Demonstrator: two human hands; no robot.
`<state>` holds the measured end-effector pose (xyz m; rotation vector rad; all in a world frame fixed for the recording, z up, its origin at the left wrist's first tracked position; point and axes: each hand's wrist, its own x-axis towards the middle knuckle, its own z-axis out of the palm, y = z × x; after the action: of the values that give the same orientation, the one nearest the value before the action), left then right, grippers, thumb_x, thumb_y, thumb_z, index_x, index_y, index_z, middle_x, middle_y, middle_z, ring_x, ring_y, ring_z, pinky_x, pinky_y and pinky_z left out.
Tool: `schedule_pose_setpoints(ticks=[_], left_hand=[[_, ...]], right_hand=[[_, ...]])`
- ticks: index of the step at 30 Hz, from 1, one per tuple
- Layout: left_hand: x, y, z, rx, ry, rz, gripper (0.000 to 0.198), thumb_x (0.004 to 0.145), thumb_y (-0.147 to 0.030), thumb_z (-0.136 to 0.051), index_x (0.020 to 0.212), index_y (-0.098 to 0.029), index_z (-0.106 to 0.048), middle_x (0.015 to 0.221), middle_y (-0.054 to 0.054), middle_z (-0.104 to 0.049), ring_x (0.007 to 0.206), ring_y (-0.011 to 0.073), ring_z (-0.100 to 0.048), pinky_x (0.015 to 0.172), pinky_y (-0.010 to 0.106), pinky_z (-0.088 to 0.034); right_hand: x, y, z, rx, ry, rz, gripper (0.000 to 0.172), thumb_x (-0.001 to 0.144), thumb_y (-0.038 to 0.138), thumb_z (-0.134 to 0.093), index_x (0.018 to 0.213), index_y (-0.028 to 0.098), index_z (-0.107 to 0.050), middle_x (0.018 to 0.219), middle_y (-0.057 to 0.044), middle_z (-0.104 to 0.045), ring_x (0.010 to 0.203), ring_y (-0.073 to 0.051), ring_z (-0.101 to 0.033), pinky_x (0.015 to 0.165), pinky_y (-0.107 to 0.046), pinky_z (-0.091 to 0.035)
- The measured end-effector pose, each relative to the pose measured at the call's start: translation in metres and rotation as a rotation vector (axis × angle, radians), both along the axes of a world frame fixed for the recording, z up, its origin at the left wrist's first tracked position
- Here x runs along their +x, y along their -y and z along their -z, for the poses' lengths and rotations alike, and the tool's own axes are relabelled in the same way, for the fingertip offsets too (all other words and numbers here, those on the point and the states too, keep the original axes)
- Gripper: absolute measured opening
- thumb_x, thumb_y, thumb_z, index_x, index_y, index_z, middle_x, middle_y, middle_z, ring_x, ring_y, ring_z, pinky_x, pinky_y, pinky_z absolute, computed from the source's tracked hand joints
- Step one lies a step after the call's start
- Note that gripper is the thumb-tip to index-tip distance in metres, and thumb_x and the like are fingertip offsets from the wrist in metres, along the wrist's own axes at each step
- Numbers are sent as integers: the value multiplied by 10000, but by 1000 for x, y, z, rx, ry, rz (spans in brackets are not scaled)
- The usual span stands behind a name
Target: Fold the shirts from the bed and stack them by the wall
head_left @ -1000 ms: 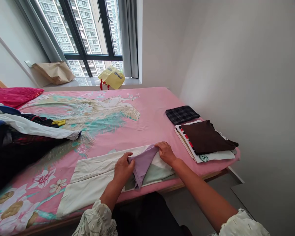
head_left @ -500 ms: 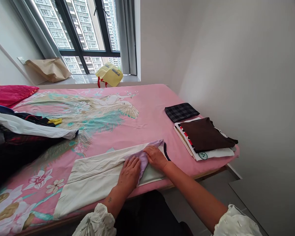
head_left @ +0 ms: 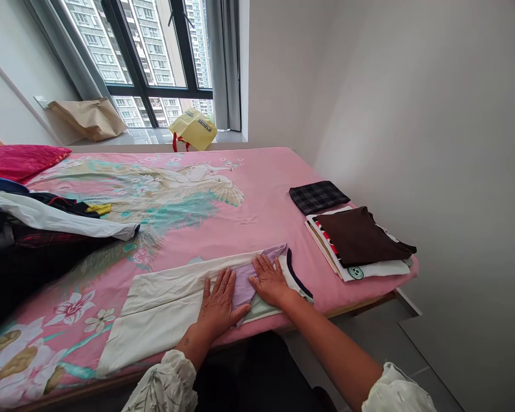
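A cream garment point(head_left: 158, 312) with a lilac part point(head_left: 242, 286) and a dark-edged neckline lies lengthwise, folded, along the near edge of the bed. My left hand point(head_left: 218, 303) rests flat on the cream cloth just left of the lilac part, thumb and fingers spread. Against the lilac part's right side lies my right hand point(head_left: 271, 280), also palm down with its fingers apart. Neither hand grips the cloth. The dark neckline point(head_left: 298, 278) curves out to the right of my right hand.
Folded clothes with a brown one point(head_left: 356, 234) on top sit at the bed's right corner, a checked dark cloth point(head_left: 317, 196) behind them. Loose clothes point(head_left: 38, 229) heap at the left. Paper bag point(head_left: 90, 119) and yellow bag point(head_left: 194, 129) stand by the window.
Both hands have flattened and spread their fingers. My left hand has shifted slightly left, uncovering more lilac cloth. More of the dark neckline shows at the right.
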<state>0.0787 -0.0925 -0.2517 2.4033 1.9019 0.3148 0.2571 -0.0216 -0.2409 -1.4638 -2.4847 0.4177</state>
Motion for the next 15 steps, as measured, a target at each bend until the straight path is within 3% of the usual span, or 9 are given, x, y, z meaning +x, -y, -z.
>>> schedule_pose_setpoints(ticks=[3,7,12,15], left_hand=[[-5,0,8,-3,-6,3,864,763,-665,-449,1445,-169,-262,1521,131,-219,1404,304,-161,1107,550,49],[-6,0,11,-14,-7,-16,872,762,-665,-431,1451,-164,-244,1527,119,-203,1410,288,-139,1110,531,66],[-2,0,6,-52,-10,-52,740,804,-467,-440,1452,-167,-245,1530,94,-194,1415,258,-128,1122,496,49],[-2,1,-1,-84,7,-76,749,796,-449,-455,1451,-156,-242,1532,104,-177,1414,266,-133,1120,509,28]], right_hand=[[4,-1,6,-59,26,29,632,928,509,-272,1444,143,-269,1521,-100,-184,1413,-239,-97,1120,-520,16],[-7,12,1,-36,-14,98,617,939,475,-257,1448,126,-253,1520,-110,-176,1413,-250,-87,1112,-547,29],[-40,45,-1,-9,-70,-19,616,931,504,-269,1448,169,-263,1517,-89,-204,1410,-246,-114,1119,-541,2],[-39,45,-2,-82,-42,-4,616,925,523,-267,1446,194,-272,1520,-64,-202,1406,-238,-131,1129,-510,-14]])
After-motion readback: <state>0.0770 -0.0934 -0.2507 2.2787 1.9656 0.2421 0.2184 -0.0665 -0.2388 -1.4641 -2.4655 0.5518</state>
